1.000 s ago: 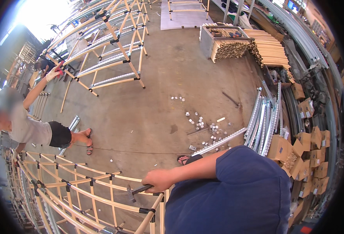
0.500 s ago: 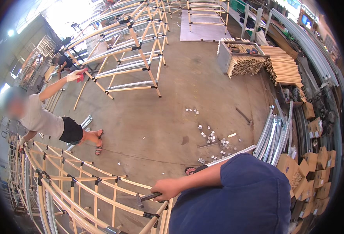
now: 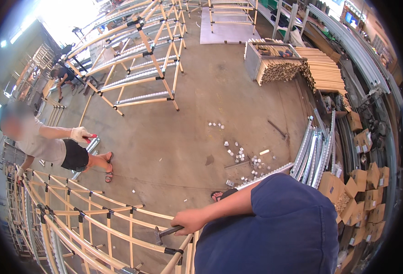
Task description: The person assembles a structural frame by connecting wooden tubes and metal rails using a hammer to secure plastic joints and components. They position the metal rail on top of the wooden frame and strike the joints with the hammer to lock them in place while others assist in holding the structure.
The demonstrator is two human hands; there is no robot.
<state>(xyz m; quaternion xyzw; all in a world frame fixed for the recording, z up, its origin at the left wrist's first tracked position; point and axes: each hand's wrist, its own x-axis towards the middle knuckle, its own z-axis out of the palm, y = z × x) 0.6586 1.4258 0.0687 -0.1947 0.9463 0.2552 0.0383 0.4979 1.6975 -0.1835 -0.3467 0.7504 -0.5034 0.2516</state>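
Observation:
My right hand (image 3: 189, 221) is closed around the handle of a hammer (image 3: 168, 231). The hammer's dark metal head hangs to the left of my fist, just above a beige pipe of the rack frame (image 3: 133, 239). Black joints (image 3: 174, 251) link the frame's pipes, one of them close below the hammer. Blue cloth of my sleeve and shirt (image 3: 274, 223) fills the lower middle. My left hand does not show.
At left a co-worker (image 3: 50, 141) in white gloves stands at the frame's far end, one hand near it. Taller pipe racks (image 3: 142, 68) stand behind. Loose metal pieces (image 3: 242, 157) litter the floor. Metal rails (image 3: 313, 150) and cardboard boxes (image 3: 370, 201) lie at right.
The co-worker's raised, red-palmed glove has come down to waist height. My right hand keeps its grip on the hammer, whose head has turned slightly. The whole view has shifted a little.

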